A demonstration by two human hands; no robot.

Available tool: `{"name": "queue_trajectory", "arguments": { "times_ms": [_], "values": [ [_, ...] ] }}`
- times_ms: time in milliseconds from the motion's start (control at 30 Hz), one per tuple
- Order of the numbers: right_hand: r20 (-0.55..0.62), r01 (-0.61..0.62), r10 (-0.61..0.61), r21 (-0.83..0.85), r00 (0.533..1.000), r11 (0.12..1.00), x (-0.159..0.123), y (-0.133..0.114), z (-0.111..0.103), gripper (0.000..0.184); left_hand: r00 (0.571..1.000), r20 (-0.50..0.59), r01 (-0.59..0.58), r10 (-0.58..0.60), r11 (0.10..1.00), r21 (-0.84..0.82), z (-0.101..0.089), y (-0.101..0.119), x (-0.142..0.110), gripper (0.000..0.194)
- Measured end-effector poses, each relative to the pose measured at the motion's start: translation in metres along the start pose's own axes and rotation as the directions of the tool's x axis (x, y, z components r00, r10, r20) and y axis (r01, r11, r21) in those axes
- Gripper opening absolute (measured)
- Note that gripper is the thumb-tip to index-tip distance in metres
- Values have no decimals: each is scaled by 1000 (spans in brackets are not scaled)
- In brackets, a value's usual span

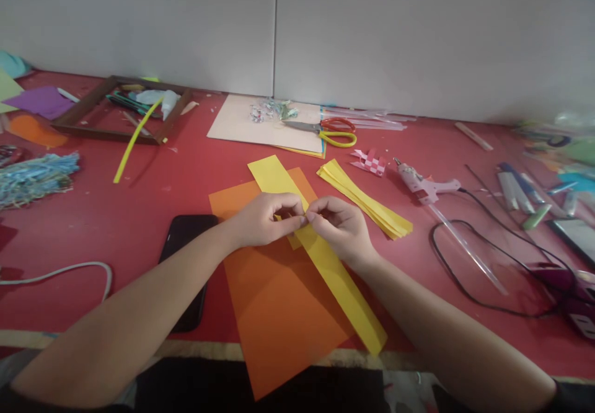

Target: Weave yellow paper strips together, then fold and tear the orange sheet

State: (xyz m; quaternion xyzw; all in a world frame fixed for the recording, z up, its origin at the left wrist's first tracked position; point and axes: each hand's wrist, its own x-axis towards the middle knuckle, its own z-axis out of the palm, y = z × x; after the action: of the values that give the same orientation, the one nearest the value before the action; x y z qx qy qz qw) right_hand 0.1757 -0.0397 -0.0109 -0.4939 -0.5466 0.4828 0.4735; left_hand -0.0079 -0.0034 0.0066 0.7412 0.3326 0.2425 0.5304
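Note:
Both my hands meet at a long yellow paper strip [344,286], which slants over an orange sheet [279,314]. My left hand [272,217] is closed, thumb and forefinger pinching at the strip's middle. Opposite it, my right hand [339,227] pinches at the same spot, its fingertips touching the left ones. Whether something tiny sits between the fingertips is hard to make out. A smaller yellow paper piece [294,241] shows partly under my left hand. Just right of my hands lies a stack of yellow paper strips [367,202], narrowed at its middle.
A black phone [190,276] lies beside my left forearm. Beyond are scissors [325,129] on pale card [232,124] and a wooden frame [83,106] containing tools. At right, a pink glue gun [421,183] trails a black cord [434,239] near a checkered woven piece [370,162].

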Motion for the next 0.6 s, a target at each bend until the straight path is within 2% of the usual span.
{"name": "queue_trajectory", "arguments": {
  "times_ms": [200,367,500,600],
  "values": [
    [-33,26,-26,3,999,1000,3,-1,-1,9,997,-65,38,-45,993,-112,0,-1,0,22],
    [-30,2,-2,-9,1000,1000,3,1,-3,9,983,-183,-13,-11,992,-127,-1,-1,1,23],
    [-13,-4,4,1,1000,1000,3,2,-4,8,953,-300,-69,43,995,-77,-2,-1,2,21],
    [-15,-18,18,-2,1000,1000,4,2,-4,7,911,-406,-99,69,994,-54,-4,-3,4,21]
  ]
}}
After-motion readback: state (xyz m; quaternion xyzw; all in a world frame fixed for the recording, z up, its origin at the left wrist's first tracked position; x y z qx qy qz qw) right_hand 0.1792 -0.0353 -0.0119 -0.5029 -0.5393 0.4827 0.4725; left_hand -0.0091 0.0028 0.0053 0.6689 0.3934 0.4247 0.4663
